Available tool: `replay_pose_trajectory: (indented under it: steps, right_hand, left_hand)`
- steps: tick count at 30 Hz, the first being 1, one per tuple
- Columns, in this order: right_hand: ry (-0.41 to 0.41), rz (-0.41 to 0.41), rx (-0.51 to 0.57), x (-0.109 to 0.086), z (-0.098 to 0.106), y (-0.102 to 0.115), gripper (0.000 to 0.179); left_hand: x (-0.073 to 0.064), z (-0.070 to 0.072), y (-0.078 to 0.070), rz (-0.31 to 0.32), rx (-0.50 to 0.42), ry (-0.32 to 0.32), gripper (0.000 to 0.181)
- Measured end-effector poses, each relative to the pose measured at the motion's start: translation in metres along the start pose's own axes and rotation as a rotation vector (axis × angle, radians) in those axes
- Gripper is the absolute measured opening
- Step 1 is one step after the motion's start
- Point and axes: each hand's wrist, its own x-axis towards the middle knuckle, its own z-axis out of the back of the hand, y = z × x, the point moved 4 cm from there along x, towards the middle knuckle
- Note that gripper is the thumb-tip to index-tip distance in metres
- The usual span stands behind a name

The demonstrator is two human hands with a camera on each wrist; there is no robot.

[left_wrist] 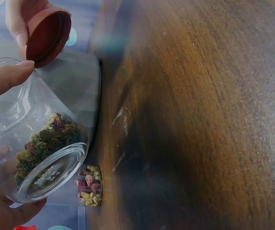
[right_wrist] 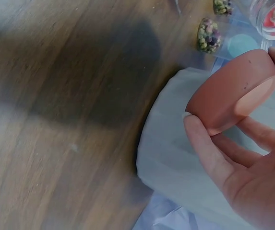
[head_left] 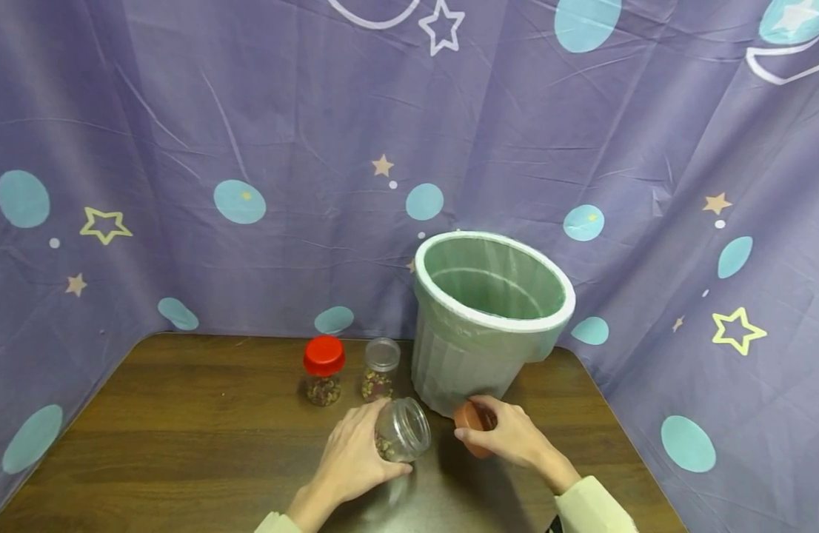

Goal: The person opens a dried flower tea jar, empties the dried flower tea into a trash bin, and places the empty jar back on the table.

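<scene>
My left hand (head_left: pixel 356 453) grips a clear jar (head_left: pixel 403 429), tilted with its uncovered mouth toward the right. Dried flowers and leaves (left_wrist: pixel 51 141) lie in the lower part of that jar, near its base. My right hand (head_left: pixel 516 435) holds a reddish-brown round lid (right_wrist: pixel 235 91) by its rim, thumb on one side and fingers on the other. In the left wrist view the lid's hollow inner side (left_wrist: pixel 48 38) shows. Jar and lid are apart, the lid to the right of the jar's mouth.
Behind the hands stands a large grey-green bucket (head_left: pixel 449 363) with a pale rim. Left of it are a jar with a clear lid (head_left: pixel 381 363) and one with a red lid (head_left: pixel 324 357), both holding dried flowers. A patterned purple curtain (head_left: pixel 283 185) surrounds the wooden table (head_left: pixel 183 422).
</scene>
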Motion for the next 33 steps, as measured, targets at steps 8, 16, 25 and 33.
replay_pose_trajectory:
  steps: [8, 16, 25, 33]
  right_hand:
    - [-0.026, -0.016, -0.036, 0.001, 0.004, -0.008, 0.068]
    - [-0.02, -0.032, -0.044, 0.0, 0.006, -0.013, 0.068]
    - [-0.015, -0.067, -0.057, 0.0, 0.008, -0.024, 0.067]
    - [-0.024, -0.109, -0.076, -0.002, 0.013, -0.036, 0.07]
  left_hand:
    - [0.0, 0.0, 0.0, 0.01, -0.001, 0.018, 0.099]
    - [0.0, -0.001, 0.001, 0.019, -0.002, 0.027, 0.099]
    - [0.0, -0.002, 0.001, 0.018, -0.008, 0.028, 0.1]
    - [0.001, -0.001, 0.0, 0.012, -0.001, 0.021, 0.1]
